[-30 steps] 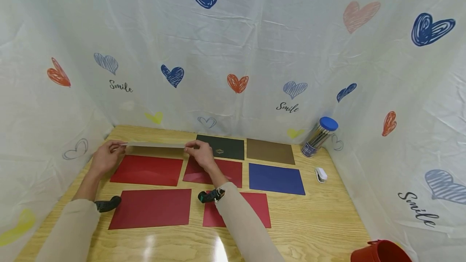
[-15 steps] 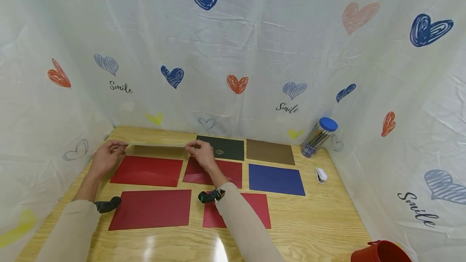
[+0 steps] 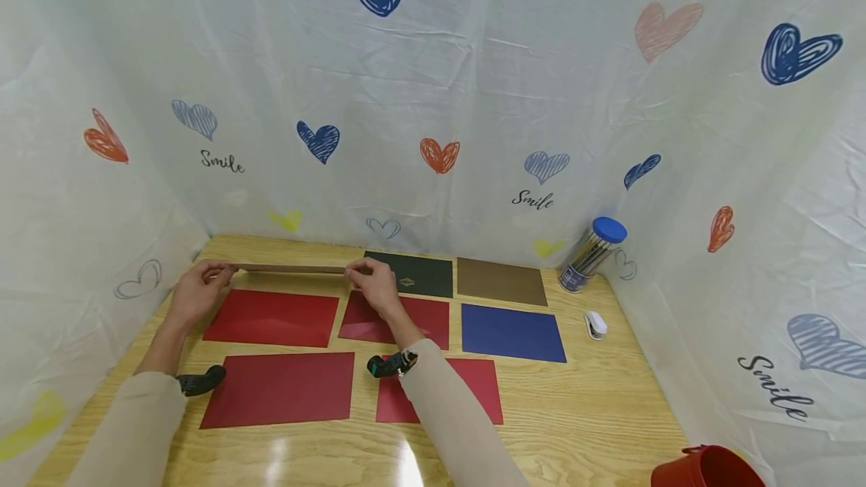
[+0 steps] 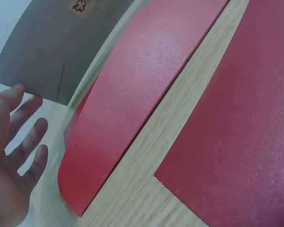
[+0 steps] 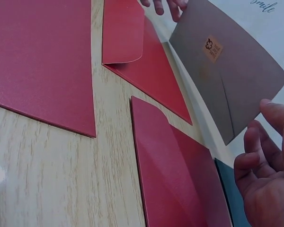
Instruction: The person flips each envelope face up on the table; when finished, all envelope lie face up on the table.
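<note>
A grey-brown envelope [image 3: 291, 269] hangs above the back left of the table, seen almost edge-on from the head. In the right wrist view the same envelope [image 5: 194, 42] shows an orange sticker with dark print and a slanting seam. My left hand [image 3: 198, 293] pinches its left end between thumb and fingers. At its right end my right hand [image 3: 377, 290] does likewise. Just in front of it lies a bright red envelope [image 3: 271, 319]. Below my right hand is a darker red envelope [image 3: 431, 320], partly covered by the forearm. A dark green envelope [image 3: 433, 276] lies behind that hand.
Nearer the front lie a maroon envelope [image 3: 277, 389] and a crimson envelope [image 3: 482, 388]. To the right are a brown envelope [image 3: 502, 282], a blue envelope [image 3: 513, 333], a white stapler [image 3: 596, 325] and a blue-lidded pencil jar [image 3: 591, 255]. A red bucket [image 3: 707, 468] stands front right.
The held envelope has tilted: its pale upper side showed a second ago, then only a thin edge, and now a brown strip. Both hands have stayed nearly in place.
</note>
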A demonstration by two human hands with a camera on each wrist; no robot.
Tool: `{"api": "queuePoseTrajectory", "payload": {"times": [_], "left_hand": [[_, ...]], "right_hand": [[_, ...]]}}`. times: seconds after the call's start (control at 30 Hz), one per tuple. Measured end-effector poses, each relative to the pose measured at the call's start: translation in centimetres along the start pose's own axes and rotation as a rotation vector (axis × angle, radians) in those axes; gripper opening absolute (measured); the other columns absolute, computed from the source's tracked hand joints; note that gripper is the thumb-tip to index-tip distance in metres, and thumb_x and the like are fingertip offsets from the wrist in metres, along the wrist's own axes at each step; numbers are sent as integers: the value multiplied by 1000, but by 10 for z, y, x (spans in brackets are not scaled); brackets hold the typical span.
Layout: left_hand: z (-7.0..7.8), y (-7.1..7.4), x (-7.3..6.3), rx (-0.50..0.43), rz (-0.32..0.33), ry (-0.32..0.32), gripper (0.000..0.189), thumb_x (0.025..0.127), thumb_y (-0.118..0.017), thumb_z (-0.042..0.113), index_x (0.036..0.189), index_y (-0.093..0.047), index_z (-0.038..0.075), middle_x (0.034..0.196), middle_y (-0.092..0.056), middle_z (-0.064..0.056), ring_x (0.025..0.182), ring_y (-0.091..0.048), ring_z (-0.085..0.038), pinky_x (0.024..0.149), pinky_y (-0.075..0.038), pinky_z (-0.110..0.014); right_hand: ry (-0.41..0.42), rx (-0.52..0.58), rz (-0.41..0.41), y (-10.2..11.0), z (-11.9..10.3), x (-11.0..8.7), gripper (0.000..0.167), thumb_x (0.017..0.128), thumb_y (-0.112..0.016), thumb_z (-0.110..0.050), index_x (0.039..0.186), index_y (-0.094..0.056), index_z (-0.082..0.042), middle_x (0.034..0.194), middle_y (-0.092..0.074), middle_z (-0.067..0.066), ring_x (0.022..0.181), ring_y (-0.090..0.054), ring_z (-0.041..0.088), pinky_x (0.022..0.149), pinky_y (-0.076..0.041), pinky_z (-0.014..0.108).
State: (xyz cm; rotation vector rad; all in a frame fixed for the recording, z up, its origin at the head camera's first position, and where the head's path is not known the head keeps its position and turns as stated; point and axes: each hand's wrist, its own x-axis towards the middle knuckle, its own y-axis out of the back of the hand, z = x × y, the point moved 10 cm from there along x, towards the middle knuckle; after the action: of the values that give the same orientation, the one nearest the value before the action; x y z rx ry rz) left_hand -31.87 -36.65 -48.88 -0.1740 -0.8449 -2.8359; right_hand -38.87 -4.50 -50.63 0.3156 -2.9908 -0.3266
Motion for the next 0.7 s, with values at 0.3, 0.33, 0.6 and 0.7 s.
{"api": "queuePoseTrajectory", "payload": {"times": [0.3, 0.33, 0.6, 0.7], "left_hand": [[3, 2, 2, 48, 36, -8, 44, 106, -51, 32, 126, -56, -7, 117, -65, -11, 87, -43, 21, 72, -43, -8], [3, 2, 2, 44, 39, -10, 44, 106, -51, 32, 126, -56, -7, 116, -65, -8, 88, -44, 21, 72, -43, -8], [6, 3, 0, 22, 45, -8, 42, 107, -50, 33, 128, -56, -4, 110, -58, 19, 93, -43, 15, 71, -43, -9], [6, 3, -1, 17, 42, -11, 40, 107, -50, 30, 129, -55, -3, 110, -55, 21, 94, -42, 15, 72, -42, -10]], "right_hand": [[13, 21, 3, 1, 0, 0, 8, 95, -72, -27, 97, -77, -21, 90, -71, -9, 98, -70, 35, 82, -58, 45], [15, 18, 3, 2, 0, 0, 8, 95, -72, -28, 97, -77, -21, 90, -70, -9, 97, -70, 34, 82, -58, 43], [12, -26, 26, 7, 1, 0, 11, 93, -73, -36, 96, -77, -26, 91, -71, -11, 92, -71, 29, 69, -52, 29], [11, -16, 28, 6, 2, 0, 14, 93, -74, -37, 97, -77, -24, 91, -71, -10, 92, -71, 31, 69, -52, 28]]}}
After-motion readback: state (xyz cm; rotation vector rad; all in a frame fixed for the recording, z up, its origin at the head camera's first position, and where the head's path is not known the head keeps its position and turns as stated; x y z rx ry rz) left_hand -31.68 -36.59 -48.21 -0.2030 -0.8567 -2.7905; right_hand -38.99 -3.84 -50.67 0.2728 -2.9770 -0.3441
